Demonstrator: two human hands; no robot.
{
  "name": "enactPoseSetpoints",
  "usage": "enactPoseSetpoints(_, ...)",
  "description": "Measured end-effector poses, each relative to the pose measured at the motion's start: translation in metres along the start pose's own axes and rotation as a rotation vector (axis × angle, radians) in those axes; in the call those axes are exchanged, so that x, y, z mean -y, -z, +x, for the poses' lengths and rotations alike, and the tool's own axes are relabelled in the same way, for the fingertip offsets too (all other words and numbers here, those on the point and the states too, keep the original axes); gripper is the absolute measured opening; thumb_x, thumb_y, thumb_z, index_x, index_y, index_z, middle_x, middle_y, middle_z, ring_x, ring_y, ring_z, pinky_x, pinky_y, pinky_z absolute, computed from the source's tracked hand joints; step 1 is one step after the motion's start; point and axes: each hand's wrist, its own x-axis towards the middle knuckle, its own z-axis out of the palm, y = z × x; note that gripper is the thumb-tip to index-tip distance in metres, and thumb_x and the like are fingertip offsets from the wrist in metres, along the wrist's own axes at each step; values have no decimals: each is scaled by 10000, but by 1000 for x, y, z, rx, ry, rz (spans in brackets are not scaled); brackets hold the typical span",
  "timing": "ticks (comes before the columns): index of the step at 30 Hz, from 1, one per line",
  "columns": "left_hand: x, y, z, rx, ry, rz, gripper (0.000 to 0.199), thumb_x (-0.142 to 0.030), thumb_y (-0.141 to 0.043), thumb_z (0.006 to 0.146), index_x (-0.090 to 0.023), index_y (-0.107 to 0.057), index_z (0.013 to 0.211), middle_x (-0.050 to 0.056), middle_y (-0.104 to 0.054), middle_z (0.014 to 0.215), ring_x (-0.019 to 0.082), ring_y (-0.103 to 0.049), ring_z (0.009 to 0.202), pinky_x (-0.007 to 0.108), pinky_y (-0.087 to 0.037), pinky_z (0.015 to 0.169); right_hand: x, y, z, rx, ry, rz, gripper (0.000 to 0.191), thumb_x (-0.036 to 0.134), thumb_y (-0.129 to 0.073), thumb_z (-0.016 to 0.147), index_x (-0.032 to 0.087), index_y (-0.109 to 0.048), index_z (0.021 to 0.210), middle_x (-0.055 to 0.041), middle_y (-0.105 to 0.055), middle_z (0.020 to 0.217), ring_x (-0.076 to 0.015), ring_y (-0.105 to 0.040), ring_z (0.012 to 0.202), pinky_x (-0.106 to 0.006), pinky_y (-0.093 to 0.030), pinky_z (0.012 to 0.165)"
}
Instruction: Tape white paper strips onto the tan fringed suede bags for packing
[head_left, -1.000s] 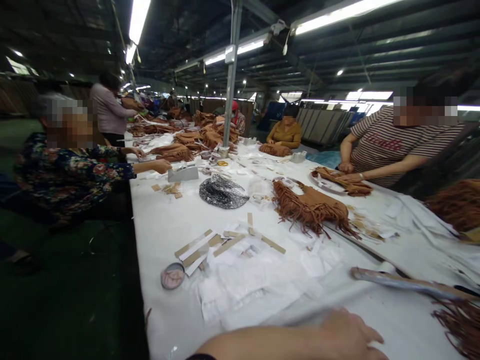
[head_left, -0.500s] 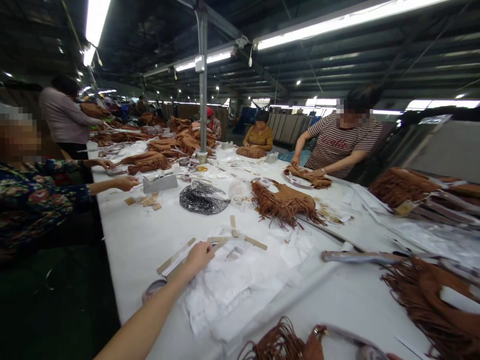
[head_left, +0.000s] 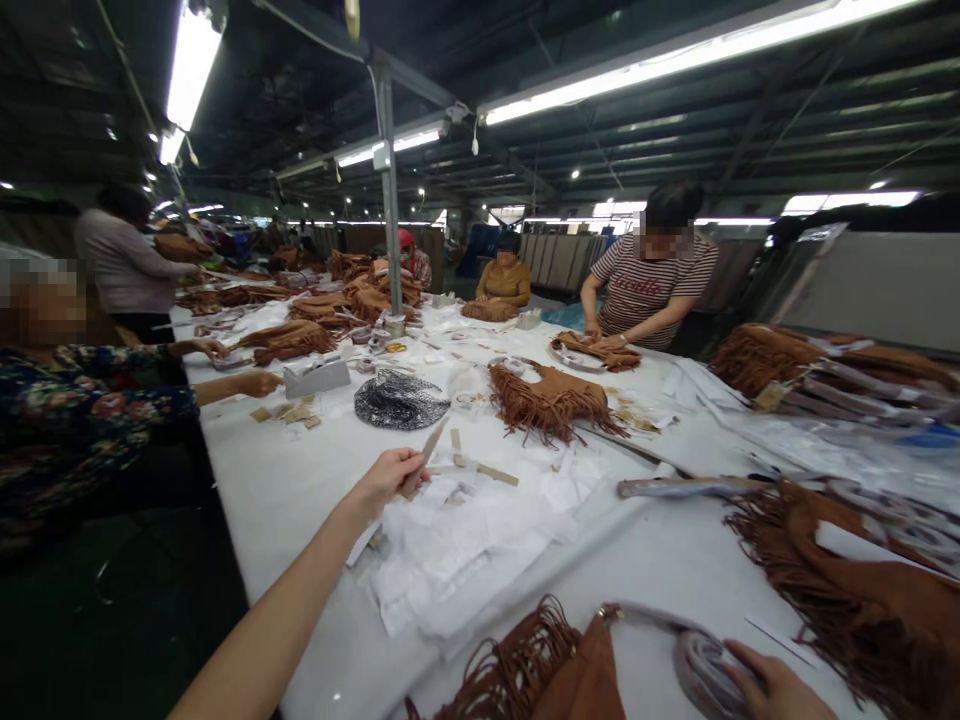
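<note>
Over a white bench, the person's left hand has its grip pinching a tan strip at its lower end, raised above a heap of crumpled white paper. At bottom right, the right hand touches a coiled strap attached to a brown fringed bag; cut off by the frame, whether that grip is closed cannot be told. Held only at one end, the strip could twist or snag loose paper; the coil, if unsecured, might unwind into the fringe.
</note>
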Motion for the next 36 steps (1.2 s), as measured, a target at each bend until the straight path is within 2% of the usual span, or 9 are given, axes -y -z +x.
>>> enactPoseSetpoints(6,-38,-89,-64,565,-158,283,261,-405,-513,803,-161,-605,801,-10,-618,633,109,-532,584,194,-361,536,111,68,-70,-263,286,126,468,448,-444,805,117,-674,1043,-188,-626,1169,-330,-567,1099,-511,-424,969)
enactPoseSetpoints(9,-47,-141,-99,833,-342,377,218,-322,-480,817,-172,-629,766,-25,-601,639,108,-524,607,193,-366,577,166,94,-124,-88,458,349,336,374,-477,873,198,-638,1110,-109,-622,1203,-259,-555,1117,-428,-418,983)
enactPoseSetpoints(12,-49,-185,-124,964,-479,429,207,-285,-478,813,-180,-650,765,-29,-599,656,110,-515,627,192,-355,593,187,102,-171,140,403,454,240,230,-503,839,244,-629,1043,-23,-692,944,-191,-620,854,-298,-473,779)
enactPoseSetpoints(16,-47,-230,-137,1022,-565,490,201,-273,-503,802,-189,-686,804,-25,-624,663,108,-516,615,194,-337,581,167,103,-208,136,149,432,167,163,-498,788,215,-591,916,25,-628,679,-144,-542,592,-239,-381,572)
enactPoseSetpoints(20,-46,-269,-129,1124,-610,510,209,-265,-512,800,-190,-704,833,-15,-656,684,114,-534,612,196,-354,573,136,108,-218,184,121,357,156,178,-467,790,207,-620,799,-2,-640,709,-162,-565,669,-244,-370,596)
enactPoseSetpoints(23,-48,-300,-107,1002,-696,530,202,-265,-517,804,-189,-699,852,10,-689,790,145,-588,729,209,-411,670,115,105,-219,176,43,411,234,216,-443,801,204,-673,843,-32,-675,789,-189,-600,762,-269,-412,676)
enactPoseSetpoints(27,-53,-343,-60,770,-757,707,301,-323,-500,843,-181,-651,1061,76,-671,1040,210,-595,983,280,-436,870,86,92,-207,27,-258,706,357,338,-453,787,169,-653,1029,-52,-678,799,-175,-591,619,-297,-453,628)
enactPoseSetpoints(31,-49,-383,-25,826,-749,844,458,-304,-579,764,-165,-583,1201,115,-635,1154,260,-579,1070,327,-442,911,68,84,-181,-70,-470,1053,468,411,-572,688,129,-615,1058,-57,-671,789,-136,-563,539,-259,-429,535)
enactPoseSetpoints(36,-33,-413,-14,922,-741,959,430,-239,-617,673,-205,-637,1102,84,-688,1025,261,-638,939,312,-488,785,70,85,-151,-65,-638,1352,389,266,-663,589,102,-623,939,-51,-661,693,-79,-519,487,-170,-333,436)
